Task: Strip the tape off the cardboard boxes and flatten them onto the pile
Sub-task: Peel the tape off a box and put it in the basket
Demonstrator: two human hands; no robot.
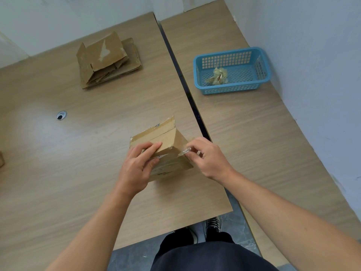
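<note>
On the pale wood-grain table (82, 145) sits a small brown cardboard box (168, 141) — the left hand (136, 165) grips its near flap, the right hand (207, 157) pinches a clear, crinkled tape strip (184, 151) at its corner. Beyond lie the flattened cardboard pile (107, 59) and a blue plastic lattice basket (232, 71) holding crumpled tape.

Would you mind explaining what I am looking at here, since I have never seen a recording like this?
There is no machine here. A single camera worn on the person's head looks down at their two bare hands. The left hand holds a cardboard box at the wooden table, while the right hand pinches a strip of clear tape at the box's corner. Farther off lies a pile of flattened cardboard. On the neighbouring table, a blue basket holds crumpled tape.
</note>
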